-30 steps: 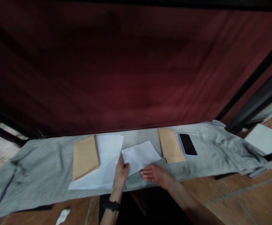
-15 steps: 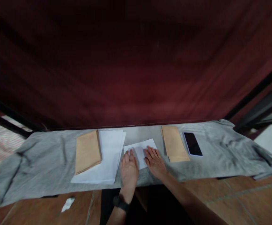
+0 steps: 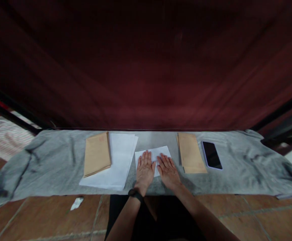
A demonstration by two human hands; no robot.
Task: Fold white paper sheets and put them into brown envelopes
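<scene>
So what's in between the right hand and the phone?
In the head view, a brown paper stack lies there on the grey cloth, between the right hand on the white paper and the phone.

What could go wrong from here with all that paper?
The small white paper under the left hand and right hand lies on soft gray cloth, so pressing might crease it unevenly.
The larger white sheets reach close to the cloth's near edge, beside the left hand; a nudge could slide them off.
The phone lies close beside the right-hand brown envelopes, so reaching for those might bump it.
</scene>
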